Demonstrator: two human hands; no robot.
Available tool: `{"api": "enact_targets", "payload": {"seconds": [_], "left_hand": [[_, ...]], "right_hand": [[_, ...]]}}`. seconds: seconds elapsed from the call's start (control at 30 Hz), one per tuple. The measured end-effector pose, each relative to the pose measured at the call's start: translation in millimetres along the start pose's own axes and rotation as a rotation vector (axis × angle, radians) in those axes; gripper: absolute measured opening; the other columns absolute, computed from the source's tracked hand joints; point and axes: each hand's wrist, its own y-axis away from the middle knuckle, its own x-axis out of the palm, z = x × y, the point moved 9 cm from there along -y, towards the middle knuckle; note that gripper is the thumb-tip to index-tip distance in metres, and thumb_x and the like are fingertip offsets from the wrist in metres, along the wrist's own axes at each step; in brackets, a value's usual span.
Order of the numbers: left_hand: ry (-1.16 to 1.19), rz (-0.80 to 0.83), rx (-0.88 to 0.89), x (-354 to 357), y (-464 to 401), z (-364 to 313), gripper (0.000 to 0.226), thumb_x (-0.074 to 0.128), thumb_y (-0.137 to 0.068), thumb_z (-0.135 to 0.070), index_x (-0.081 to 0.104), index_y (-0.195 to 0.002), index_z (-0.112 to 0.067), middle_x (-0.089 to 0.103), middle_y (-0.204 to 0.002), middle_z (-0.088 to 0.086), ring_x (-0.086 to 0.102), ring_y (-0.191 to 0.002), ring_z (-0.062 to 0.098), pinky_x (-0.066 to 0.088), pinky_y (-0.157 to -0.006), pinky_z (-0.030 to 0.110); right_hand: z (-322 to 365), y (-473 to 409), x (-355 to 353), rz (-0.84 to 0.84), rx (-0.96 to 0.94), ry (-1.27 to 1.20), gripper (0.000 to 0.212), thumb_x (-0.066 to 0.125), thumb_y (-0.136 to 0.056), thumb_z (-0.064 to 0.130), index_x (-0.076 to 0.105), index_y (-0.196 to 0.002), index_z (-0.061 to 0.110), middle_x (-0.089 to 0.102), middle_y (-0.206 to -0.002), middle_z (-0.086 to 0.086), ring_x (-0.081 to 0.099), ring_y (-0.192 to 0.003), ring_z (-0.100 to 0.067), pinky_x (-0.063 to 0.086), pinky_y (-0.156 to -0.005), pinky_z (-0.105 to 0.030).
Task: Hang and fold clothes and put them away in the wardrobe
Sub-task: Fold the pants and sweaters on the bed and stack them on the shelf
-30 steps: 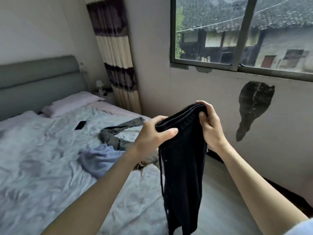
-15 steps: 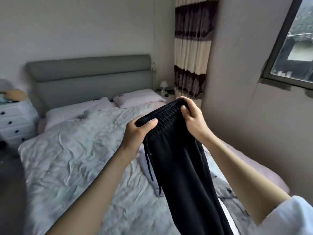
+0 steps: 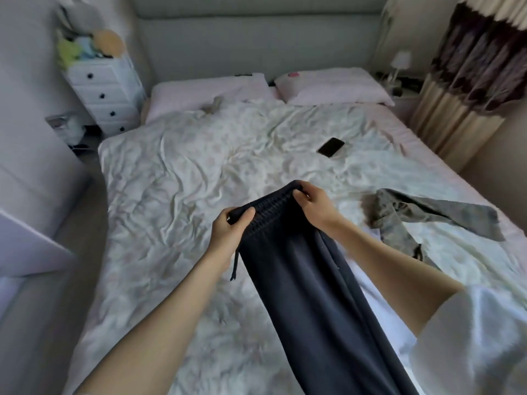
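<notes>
Black trousers (image 3: 308, 280) hang between left hand (image 3: 228, 235) and right hand (image 3: 315, 205), both pinching the waistband taut, probably for folding.

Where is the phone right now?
In the head view the phone lies on the rumpled bedcover, right of the middle, beyond the right hand, below the right-hand pillow.

A dark phone (image 3: 330, 147) lies on the rumpled bed (image 3: 176, 178), two pink pillows (image 3: 333, 86) at its head, a white drawer chest (image 3: 105, 92) beside it.
</notes>
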Motion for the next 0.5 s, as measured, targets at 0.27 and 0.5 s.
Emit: {"api": "enact_targets", "payload": {"seconds": [0.27, 0.5], "left_hand": [[-0.260, -0.122, -0.031, 7.9, -109.3, 113.4, 0.034, 0.057, -0.092, -0.032, 0.052, -0.117, -0.011, 0.053, -0.106, -0.006, 0.054, -0.098, 0.010, 0.039, -0.077, 0.017], [-0.405, -0.236, -0.031, 24.3, -84.9, 180.5, 0.029, 0.050, -0.095, -0.020, 0.051, -0.121, -0.008, 0.046, -0.126, 0.004, 0.047, -0.103, 0.009, 0.037, -0.081, 0.020]], "right_hand": [[-145.3, -78.1, 76.0, 0.046, 0.183, 0.086, 0.035, 0.042, -0.099, 0.024, 0.051, -0.130, 0.012, 0.062, -0.112, -0.005, 0.057, -0.102, -0.021, 0.041, -0.080, -0.022], [-247.0, -50.0, 77.2, 0.063, 0.309, 0.298, 0.050, 0.044, -0.097, 0.031, 0.032, -0.143, 0.016, 0.041, -0.141, -0.010, 0.041, -0.128, -0.027, 0.036, -0.104, -0.045]]}}
